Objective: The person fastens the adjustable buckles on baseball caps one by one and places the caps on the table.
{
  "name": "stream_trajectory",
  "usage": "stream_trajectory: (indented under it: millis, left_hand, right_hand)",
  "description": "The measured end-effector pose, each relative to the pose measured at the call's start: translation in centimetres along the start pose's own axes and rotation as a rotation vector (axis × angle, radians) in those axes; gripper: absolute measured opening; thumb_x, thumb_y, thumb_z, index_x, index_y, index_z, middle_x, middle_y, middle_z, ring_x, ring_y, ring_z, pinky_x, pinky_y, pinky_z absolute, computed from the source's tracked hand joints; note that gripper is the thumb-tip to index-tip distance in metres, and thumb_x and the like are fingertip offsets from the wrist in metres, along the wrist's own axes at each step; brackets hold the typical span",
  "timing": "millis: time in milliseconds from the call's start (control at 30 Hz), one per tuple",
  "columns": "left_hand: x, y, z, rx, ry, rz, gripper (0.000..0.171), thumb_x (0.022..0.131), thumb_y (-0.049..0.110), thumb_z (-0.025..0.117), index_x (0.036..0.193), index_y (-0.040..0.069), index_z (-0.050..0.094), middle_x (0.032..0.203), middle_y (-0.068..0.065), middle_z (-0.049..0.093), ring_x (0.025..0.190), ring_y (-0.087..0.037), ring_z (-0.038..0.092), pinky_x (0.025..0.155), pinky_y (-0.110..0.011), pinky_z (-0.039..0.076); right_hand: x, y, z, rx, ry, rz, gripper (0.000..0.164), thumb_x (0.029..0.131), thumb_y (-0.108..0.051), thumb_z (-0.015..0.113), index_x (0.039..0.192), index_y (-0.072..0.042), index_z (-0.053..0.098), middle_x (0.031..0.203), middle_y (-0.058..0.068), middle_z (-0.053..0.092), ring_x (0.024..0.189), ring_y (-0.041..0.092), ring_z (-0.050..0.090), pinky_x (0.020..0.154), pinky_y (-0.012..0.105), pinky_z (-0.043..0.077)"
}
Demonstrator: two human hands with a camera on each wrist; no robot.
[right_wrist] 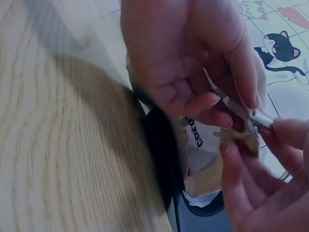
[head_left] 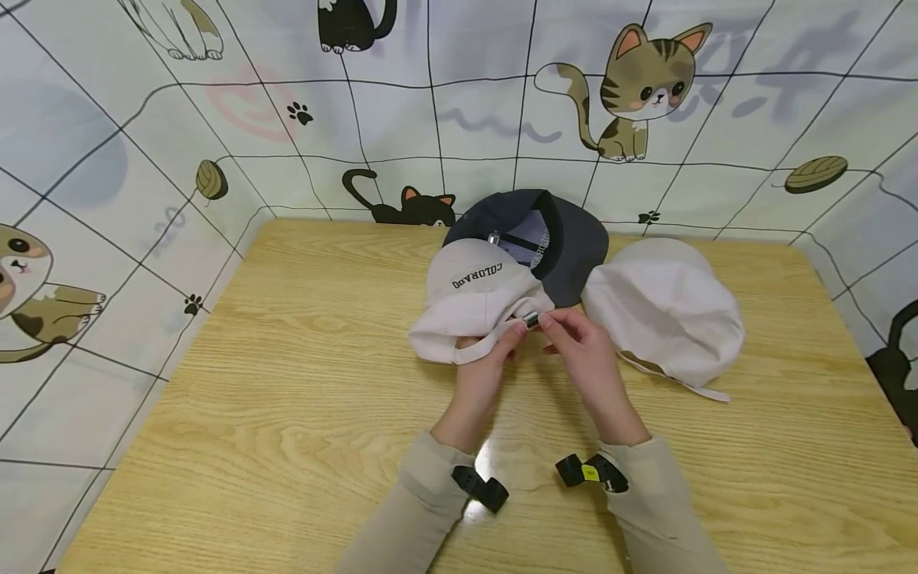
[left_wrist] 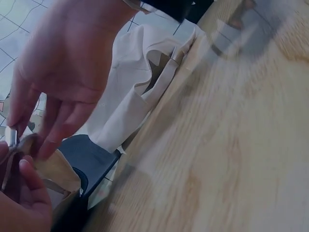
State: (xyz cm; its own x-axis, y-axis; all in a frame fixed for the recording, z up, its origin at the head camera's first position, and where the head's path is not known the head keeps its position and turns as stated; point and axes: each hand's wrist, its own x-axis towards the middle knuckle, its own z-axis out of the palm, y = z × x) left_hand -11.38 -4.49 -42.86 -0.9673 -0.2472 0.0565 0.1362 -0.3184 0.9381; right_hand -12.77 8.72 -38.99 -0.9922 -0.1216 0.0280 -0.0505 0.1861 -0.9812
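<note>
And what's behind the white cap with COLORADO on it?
A dark cap shows behind the white COLORADO cap, part of its inside visible. The dark cap's near-left portion is covered by the white one, so anything there can't be seen.

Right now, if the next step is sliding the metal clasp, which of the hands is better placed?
The right hand, probably: it pinches the end of the metal clasp from outside the lettered white cap. The left hand lies partly behind the cap's strap and seems better suited to steadying it.
</note>
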Motion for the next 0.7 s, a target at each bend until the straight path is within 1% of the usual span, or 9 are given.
stream_trajectory:
  millis: [167,200,233,333,433,500,533,633,700]
  left_hand:
    - [0.1,0.2,0.1,-0.052,0.021,0.000,0.022,0.077,0.018,0.071,0.091,0.004,0.059,0.077,-0.006,0.065,0.070,-0.029,0.056,0.057,-0.027,0.046]
    - [0.2,0.1,0.1,-0.054,0.019,0.008,0.023,0.077,0.018,0.071,0.090,0.003,0.060,0.077,-0.008,0.065,0.070,-0.029,0.056,0.057,-0.026,0.046]
    - [0.0,0.5,0.1,-0.055,0.019,0.002,0.024,0.077,0.019,0.071,0.090,0.002,0.060,0.077,-0.009,0.065,0.070,-0.031,0.056,0.057,-0.027,0.047]
    - [0.6,-1.4,-0.5,-0.033,0.004,0.035,0.026,0.078,0.021,0.070,0.092,0.002,0.060,0.078,-0.008,0.066,0.068,-0.023,0.059,0.057,-0.028,0.047]
    - [1.3,-3.6,-1.0,-0.028,-0.011,0.049,0.027,0.078,0.023,0.070,0.096,0.005,0.060,0.080,-0.008,0.066,0.071,-0.019,0.061,0.058,-0.028,0.048]
    - [1.7,-4.5,-1.2,-0.056,-0.027,0.051,0.029,0.078,0.024,0.070,0.099,0.006,0.059,0.082,-0.011,0.066,0.074,-0.024,0.061,0.059,-0.031,0.049]
    - [1.8,-4.7,-1.2,-0.076,-0.033,0.045,0.030,0.079,0.023,0.069,0.100,0.006,0.058,0.083,-0.012,0.065,0.075,-0.026,0.061,0.060,-0.032,0.049]
    - [1.8,-5.0,-1.1,-0.139,-0.059,0.040,0.030,0.081,0.021,0.067,0.104,0.005,0.056,0.087,-0.016,0.064,0.078,-0.031,0.060,0.060,-0.037,0.050]
    - [1.8,-4.9,-1.0,-0.154,-0.072,0.047,0.030,0.082,0.020,0.066,0.105,0.005,0.055,0.089,-0.016,0.063,0.079,-0.033,0.060,0.060,-0.040,0.051]
  right_hand:
    - [0.0,0.0,-0.3,-0.229,0.067,-0.085,0.030,0.084,-0.038,0.060,0.096,-0.011,0.067,0.095,-0.002,0.053,0.084,0.010,0.051,0.069,0.029,0.046]
    - [0.0,0.0,-0.4,-0.261,0.079,-0.106,0.029,0.083,-0.039,0.060,0.095,-0.013,0.067,0.095,-0.004,0.054,0.084,0.008,0.051,0.069,0.028,0.045]
    - [0.0,0.0,-0.4,-0.283,0.087,-0.128,0.028,0.083,-0.039,0.061,0.095,-0.015,0.067,0.096,-0.006,0.055,0.085,0.008,0.051,0.070,0.027,0.045]
    - [0.0,-0.2,-0.3,-0.305,0.090,-0.172,0.027,0.082,-0.040,0.062,0.094,-0.016,0.066,0.097,-0.008,0.058,0.087,0.008,0.055,0.072,0.026,0.046]
    - [-0.1,-0.3,-0.2,-0.305,0.080,-0.166,0.027,0.081,-0.040,0.062,0.093,-0.016,0.065,0.093,-0.006,0.061,0.083,0.010,0.058,0.070,0.025,0.047]
    - [-0.1,-0.3,-0.2,-0.255,0.073,-0.123,0.029,0.082,-0.040,0.062,0.093,-0.013,0.064,0.090,-0.003,0.062,0.081,0.014,0.060,0.068,0.023,0.047]
    - [-0.1,-0.4,-0.1,-0.201,0.067,-0.099,0.029,0.082,-0.038,0.062,0.094,-0.011,0.064,0.091,0.000,0.062,0.081,0.016,0.060,0.070,0.024,0.048]
    - [0.0,0.0,0.1,0.016,0.058,-0.035,0.030,0.084,-0.030,0.062,0.098,-0.004,0.061,0.094,0.009,0.060,0.084,0.023,0.059,0.073,0.026,0.049]
    - [0.4,1.2,0.1,0.210,0.042,-0.037,0.028,0.085,-0.023,0.062,0.100,0.001,0.060,0.097,0.014,0.058,0.087,0.026,0.059,0.076,0.029,0.049]
